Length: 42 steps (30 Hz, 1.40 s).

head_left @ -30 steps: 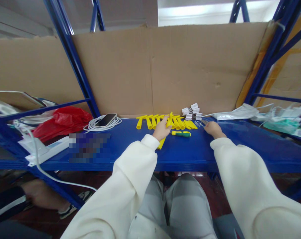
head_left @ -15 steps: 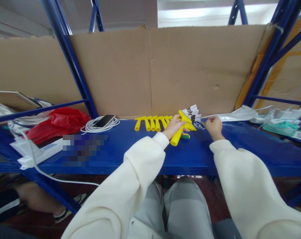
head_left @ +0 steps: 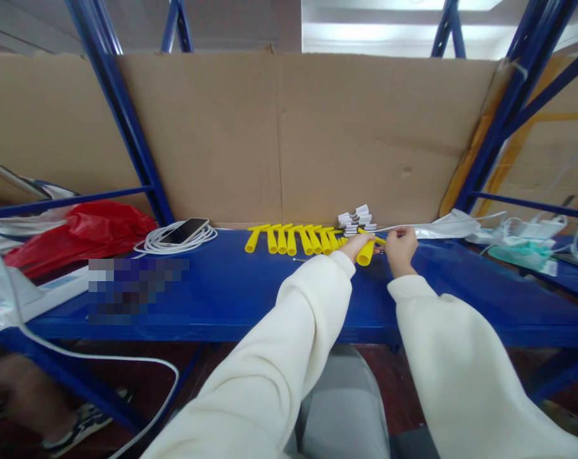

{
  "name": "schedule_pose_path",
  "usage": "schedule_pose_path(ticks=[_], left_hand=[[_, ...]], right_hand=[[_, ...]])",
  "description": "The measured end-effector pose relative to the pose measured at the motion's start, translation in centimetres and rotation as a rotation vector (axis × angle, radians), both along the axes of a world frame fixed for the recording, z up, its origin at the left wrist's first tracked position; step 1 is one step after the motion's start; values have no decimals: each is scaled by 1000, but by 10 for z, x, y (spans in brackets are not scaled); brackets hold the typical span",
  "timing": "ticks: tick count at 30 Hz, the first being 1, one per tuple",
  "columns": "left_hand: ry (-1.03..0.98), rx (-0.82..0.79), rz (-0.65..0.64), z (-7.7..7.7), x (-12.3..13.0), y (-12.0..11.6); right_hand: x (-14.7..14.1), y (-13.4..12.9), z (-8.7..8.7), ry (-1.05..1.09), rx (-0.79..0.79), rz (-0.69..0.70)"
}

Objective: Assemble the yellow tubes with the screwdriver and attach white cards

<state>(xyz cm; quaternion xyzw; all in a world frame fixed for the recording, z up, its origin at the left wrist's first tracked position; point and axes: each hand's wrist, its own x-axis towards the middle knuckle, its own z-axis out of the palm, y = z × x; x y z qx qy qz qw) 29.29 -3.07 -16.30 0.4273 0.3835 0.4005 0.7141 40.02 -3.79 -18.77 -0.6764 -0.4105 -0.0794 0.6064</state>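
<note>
Grip of my left hand (head_left: 356, 245) around yellow T-shaped plastic tool (head_left: 365, 256), right hand (head_left: 400, 250) just right, its grip I cannot tell

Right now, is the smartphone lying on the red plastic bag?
No, the smartphone lies on the coiled white cable, apart from the red plastic bag.

What is probably a screwdriver (head_left: 299, 259) lies mostly hidden behind the left hand (head_left: 357, 246) and sleeve (head_left: 270, 354).
</note>
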Motion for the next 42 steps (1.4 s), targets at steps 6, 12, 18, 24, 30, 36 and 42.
schedule_pose_path(ticks=[6, 12, 18, 24, 30, 36, 42], left_hand=[[4, -30, -12, -6, 8, 11], [40, 99, 6, -1, -20, 2], [311, 610, 185, 18, -86, -22], [837, 1287, 306, 27, -156, -39], [1315, 1527, 130, -2, -173, -44], [1423, 1565, 140, -11, -174, -37], [1473, 1502, 134, -10, -172, -40]], right_hand=[[1, 3, -2, -6, 9, 2], [1, 0, -1, 8, -153, 38], [-4, -6, -3, -224, -521, 162], [-7, -9, -1, -307, -568, 211], [-23, 0, 0, -168, -190, 601], [-57, -13, 4, -69, -208, 1079], [-59, -15, 5, 31, -226, 1097]])
